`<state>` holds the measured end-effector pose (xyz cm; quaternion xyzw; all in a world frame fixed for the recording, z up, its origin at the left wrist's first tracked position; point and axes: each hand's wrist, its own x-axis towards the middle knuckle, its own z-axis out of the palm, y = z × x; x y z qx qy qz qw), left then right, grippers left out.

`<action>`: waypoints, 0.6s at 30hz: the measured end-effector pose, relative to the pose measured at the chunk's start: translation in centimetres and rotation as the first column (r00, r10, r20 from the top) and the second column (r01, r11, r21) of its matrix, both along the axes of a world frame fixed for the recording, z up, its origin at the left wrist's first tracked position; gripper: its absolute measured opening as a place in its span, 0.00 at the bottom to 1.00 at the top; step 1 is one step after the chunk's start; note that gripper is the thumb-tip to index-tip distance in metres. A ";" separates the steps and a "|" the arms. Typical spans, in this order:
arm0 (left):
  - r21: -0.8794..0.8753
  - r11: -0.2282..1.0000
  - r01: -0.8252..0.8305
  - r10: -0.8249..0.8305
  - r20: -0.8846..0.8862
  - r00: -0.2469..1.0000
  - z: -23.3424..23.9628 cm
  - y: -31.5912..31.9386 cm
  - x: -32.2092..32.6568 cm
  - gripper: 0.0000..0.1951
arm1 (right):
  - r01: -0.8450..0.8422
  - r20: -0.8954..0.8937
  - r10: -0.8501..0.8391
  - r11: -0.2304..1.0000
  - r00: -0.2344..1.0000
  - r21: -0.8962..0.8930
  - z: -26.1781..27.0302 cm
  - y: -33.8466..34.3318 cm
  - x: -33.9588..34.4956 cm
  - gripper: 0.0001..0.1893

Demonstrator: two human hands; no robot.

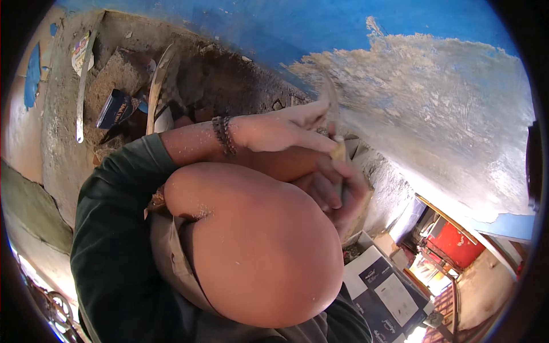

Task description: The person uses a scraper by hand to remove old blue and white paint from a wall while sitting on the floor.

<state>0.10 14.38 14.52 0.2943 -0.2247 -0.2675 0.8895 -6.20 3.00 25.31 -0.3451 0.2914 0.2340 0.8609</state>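
Observation:
From the left my left hand (274, 130), with a dark beaded bracelet (224, 136) at its wrist, reaches over my bent bare knee (266, 248). Its thumb and palm press against a slim, pale curved piece (339, 150), blurred by motion; what it is made of is unclear. Lower down, my right hand (339, 188) has its fingers curled around the near end of that piece. The knee covers part of the right forearm and palm. Whether a separate tool is in either hand cannot be made out. Pale specks cling to my forearm and knee.
A blue wall with bare plaster (429, 81) rises beyond my hands. At the left lie a dark small box (115, 109), a pale curved strip (158, 85), a long flat strip (83, 94) and rubble. A printed carton (381, 291) stands at lower right.

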 end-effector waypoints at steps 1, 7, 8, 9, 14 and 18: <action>-0.095 0.995 -0.022 0.024 0.024 0.999 1.2 0.0 -0.2 0.31 | 0.034 0.006 -0.033 0.998 0.999 -0.055 0.9 0.5 0.2 0.06; -0.213 0.973 0.085 -0.131 -0.213 0.968 -0.1 1.0 -0.5 0.43 | -0.048 -0.028 0.042 0.963 0.999 -0.264 -1.0 1.2 1.5 0.04; -0.102 0.993 0.057 -0.070 -0.129 0.989 0.5 0.9 -0.4 0.43 | -0.005 0.004 0.006 0.987 1.000 -0.158 0.6 1.2 1.0 0.03; -0.104 0.993 0.055 -0.069 -0.133 0.989 0.5 0.5 -0.3 0.43 | 0.039 0.023 -0.038 0.998 0.999 -0.048 1.8 1.4 0.5 0.03; -0.013 1.000 0.024 -0.025 -0.083 0.996 1.2 1.1 -0.1 0.30 | 0.060 0.029 -0.054 0.961 0.998 -0.268 1.9 2.5 0.6 0.05; -0.002 1.000 0.017 -0.017 -0.101 0.995 2.0 1.5 -0.5 0.29 | 0.008 -0.032 -0.021 0.936 0.999 -0.351 2.9 3.5 1.0 0.04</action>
